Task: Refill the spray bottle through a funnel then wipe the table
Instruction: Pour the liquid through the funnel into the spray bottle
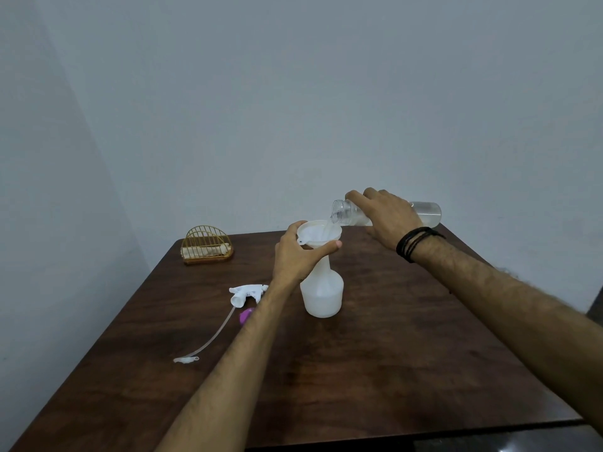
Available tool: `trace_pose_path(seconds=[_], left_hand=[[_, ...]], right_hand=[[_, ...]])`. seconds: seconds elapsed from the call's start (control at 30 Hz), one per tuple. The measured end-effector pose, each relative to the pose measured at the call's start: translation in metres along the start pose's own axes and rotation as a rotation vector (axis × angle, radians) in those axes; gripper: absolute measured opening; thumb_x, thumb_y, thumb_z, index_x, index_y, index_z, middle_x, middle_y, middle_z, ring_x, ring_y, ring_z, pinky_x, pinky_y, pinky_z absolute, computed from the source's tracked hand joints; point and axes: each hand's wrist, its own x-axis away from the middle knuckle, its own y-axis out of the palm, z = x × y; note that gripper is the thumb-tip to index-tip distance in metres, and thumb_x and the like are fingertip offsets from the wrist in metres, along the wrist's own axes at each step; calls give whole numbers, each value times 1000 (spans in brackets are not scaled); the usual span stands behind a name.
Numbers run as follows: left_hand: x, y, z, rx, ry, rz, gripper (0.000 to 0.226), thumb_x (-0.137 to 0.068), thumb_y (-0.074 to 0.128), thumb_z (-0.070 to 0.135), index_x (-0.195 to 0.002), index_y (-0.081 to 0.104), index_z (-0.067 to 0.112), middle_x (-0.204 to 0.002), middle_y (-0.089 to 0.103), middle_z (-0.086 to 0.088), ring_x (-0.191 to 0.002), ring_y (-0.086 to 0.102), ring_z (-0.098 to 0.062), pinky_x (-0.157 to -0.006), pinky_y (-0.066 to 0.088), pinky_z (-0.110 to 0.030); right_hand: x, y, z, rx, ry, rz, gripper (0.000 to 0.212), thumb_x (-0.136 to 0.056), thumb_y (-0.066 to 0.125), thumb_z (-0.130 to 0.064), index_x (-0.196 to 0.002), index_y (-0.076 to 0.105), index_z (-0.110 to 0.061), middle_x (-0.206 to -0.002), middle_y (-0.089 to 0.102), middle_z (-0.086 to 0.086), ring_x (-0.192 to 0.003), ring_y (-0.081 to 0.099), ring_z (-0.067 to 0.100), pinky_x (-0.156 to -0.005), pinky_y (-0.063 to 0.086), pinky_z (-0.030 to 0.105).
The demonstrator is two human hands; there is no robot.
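1. White and translucent, the spray bottle [322, 293] stood upright near the middle of the dark wooden table [391, 353]; its body was wide and its neck narrow.
2. Seated in that neck was a white funnel [321, 234]; the left hand [298, 256] was wrapped around its rim.
3. Above and to the right of the spray bottle, the right hand [388, 216] gripped a clear bottle [424, 214] tipped mouth-down toward the funnel; clear liquid ran from it.
4. Left of the spray bottle lay the white trigger head [246, 292] with its tube; farther back sat a gold wire holder [207, 245].
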Motion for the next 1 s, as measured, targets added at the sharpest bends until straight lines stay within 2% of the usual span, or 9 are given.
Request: trace_pose_path(seconds=[0.23, 0.53, 1.0], left_hand=[[-1, 0, 0, -2, -6, -5, 90, -64, 87, 55, -139, 51, 20, -134, 59, 2, -119, 56, -17, -97, 55, -35], [0, -1, 2, -10, -12, -13, 92, -63, 87, 57, -139, 51, 20, -134, 60, 2, -120, 56, -17, -97, 55, -36], [1, -2, 5, -14, -18, -20, 90, -65, 87, 54, -140, 50, 20, -135, 59, 1, -120, 55, -18, -93, 53, -29]], right_hand=[[1, -1, 2, -1, -2, 9, 59, -78, 58, 8, -126, 45, -24, -94, 55, 4, -80, 54, 26, -58, 35, 32], [-1, -6, 3, -23, -9, 16, 59, -75, 55, 10, -124, 47, -22, -94, 55, 5, -78, 52, 27, -62, 45, 37], [-2, -10, 2, 4, -11, 13, 60, -76, 57, 10, -127, 48, -21, -96, 56, 6, -81, 53, 27, -64, 38, 33]])
